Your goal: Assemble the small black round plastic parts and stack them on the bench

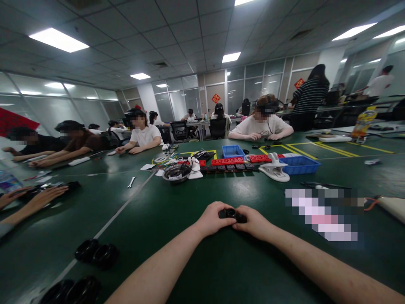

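Observation:
Both my hands meet over the green table [177, 202]. Between them is a small black part with a round ring-like opening [231, 213]; its exact kind cannot be made out. My left hand [212, 217] has its fingers closed around the left side of the part, thumb along the near face. From the right, my right hand [253, 222] grips the other end with thumb and fingers. The hands partly cover the part. To the lower left, black ring-shaped pieces [106, 256] lie in pairs, apart from my hands.
Ahead stand a red-and-black power strip row [229, 161], a white clamp stand [274, 167], blue bins [300, 164] and a tangle of cables [177, 170]. A wrench [131, 182] lies left. Another person's hands [47, 198] rest at far left. A person [261, 122] sits opposite.

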Action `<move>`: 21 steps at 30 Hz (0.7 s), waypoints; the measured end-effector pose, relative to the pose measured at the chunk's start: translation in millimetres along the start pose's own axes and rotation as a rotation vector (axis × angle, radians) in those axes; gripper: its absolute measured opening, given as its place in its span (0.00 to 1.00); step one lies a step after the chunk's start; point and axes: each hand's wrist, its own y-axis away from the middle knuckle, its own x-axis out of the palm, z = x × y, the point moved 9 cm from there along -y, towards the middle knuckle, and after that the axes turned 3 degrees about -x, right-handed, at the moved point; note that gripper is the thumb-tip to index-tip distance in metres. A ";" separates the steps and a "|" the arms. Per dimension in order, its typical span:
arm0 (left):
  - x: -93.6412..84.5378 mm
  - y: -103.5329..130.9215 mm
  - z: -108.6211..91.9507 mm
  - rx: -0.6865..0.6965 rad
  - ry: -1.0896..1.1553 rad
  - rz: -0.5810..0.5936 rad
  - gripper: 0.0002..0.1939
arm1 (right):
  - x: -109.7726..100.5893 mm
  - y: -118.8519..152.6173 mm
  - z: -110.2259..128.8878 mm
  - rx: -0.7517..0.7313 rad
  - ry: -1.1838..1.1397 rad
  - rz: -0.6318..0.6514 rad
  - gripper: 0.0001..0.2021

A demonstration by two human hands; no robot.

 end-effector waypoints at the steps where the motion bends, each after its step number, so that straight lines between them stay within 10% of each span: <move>1: 0.1 -0.1 0.8 -0.005 0.008 -0.001 0.16 | 0.1 0.6 -0.7 0.019 -0.020 -0.018 0.11; 21: 5.8 -1.8 14.2 -0.123 0.025 -0.119 0.16 | -0.7 -0.6 -9.5 0.110 0.051 -0.101 0.13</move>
